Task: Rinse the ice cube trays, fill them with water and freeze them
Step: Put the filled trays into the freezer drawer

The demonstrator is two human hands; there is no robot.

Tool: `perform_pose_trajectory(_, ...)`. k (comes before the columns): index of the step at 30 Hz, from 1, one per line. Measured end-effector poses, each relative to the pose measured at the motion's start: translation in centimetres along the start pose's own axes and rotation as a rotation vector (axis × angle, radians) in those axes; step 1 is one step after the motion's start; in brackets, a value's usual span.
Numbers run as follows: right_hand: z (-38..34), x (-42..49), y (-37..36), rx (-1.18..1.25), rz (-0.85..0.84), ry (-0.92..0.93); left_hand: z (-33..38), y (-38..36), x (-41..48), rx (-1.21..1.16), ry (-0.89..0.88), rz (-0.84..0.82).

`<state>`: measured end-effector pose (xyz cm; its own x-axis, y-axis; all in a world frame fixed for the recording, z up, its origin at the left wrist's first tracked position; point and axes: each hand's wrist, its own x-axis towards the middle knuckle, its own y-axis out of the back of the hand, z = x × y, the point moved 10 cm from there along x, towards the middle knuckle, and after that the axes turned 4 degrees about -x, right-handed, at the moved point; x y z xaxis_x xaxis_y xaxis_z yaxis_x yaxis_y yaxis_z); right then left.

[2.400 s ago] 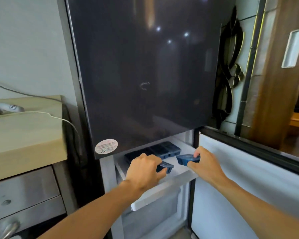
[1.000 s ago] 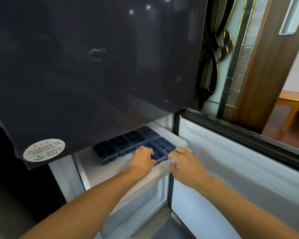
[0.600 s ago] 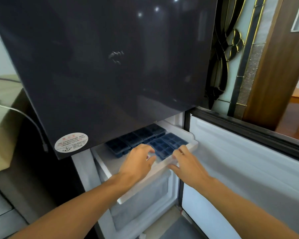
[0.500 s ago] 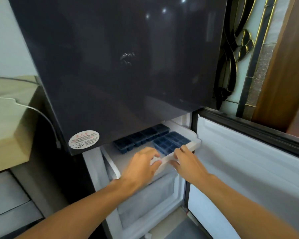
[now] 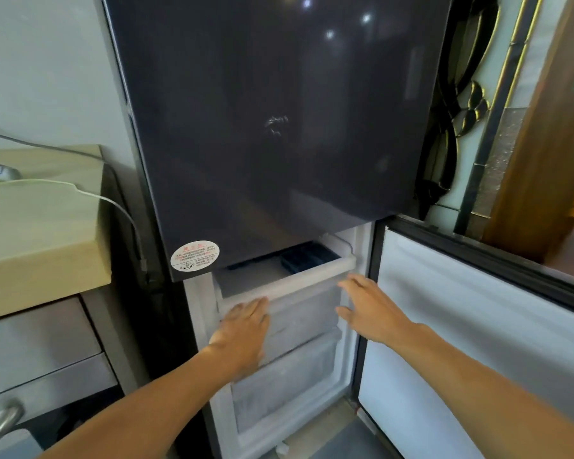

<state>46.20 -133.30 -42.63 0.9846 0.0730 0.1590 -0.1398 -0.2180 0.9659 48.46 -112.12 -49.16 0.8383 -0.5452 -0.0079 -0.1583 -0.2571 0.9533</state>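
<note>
Pushed further in than half a second ago, the freezer drawer [image 5: 295, 280] has the left hand [image 5: 242, 329] flat on its front, fingers straight, holding nothing. The right hand [image 5: 373, 309] spreads open and empty at the drawer's right end; dark ice cube trays [image 5: 307, 258] lie inside it, back right.
</note>
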Motion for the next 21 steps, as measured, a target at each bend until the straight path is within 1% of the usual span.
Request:
perform_pose_trajectory(3,3.3,-2.5,4.4,-0.108,0.138,-0.068,-1.1,-0.9,0.9,0.04,0.04,-0.039)
perform_pose_trajectory(6,7.7,-6.0,8.8,-0.239,0.242,-0.205,-1.5,-1.6,1.5,0.075,0.043,-0.054)
perform_pose_trajectory(8,10.8,-8.8,11.4,-0.343,0.283,-0.308,-1.1,-1.5,1.6,0.066,0.043,-0.06)
perform_pose_trajectory(11,15.4,-12.9,14.1,-0.461,0.254,-0.494,0.6,-0.1,1.5,0.015,0.033,-0.046)
perform_pose_trajectory(14,18.8,-17.4,15.9,-0.507,0.164,-0.71,3.2,2.9,0.6,-0.071,-0.023,0.032)
perform_pose_trajectory(17,18.9,-19.1,16.2,-0.529,0.096,-0.728,5.6,6.4,-0.9,-0.162,-0.087,0.141)
perform_pose_trajectory(21,15.7,-19.6,16.4,-0.479,0.052,-0.684,7.0,10.9,-3.6,-0.286,-0.141,0.312)
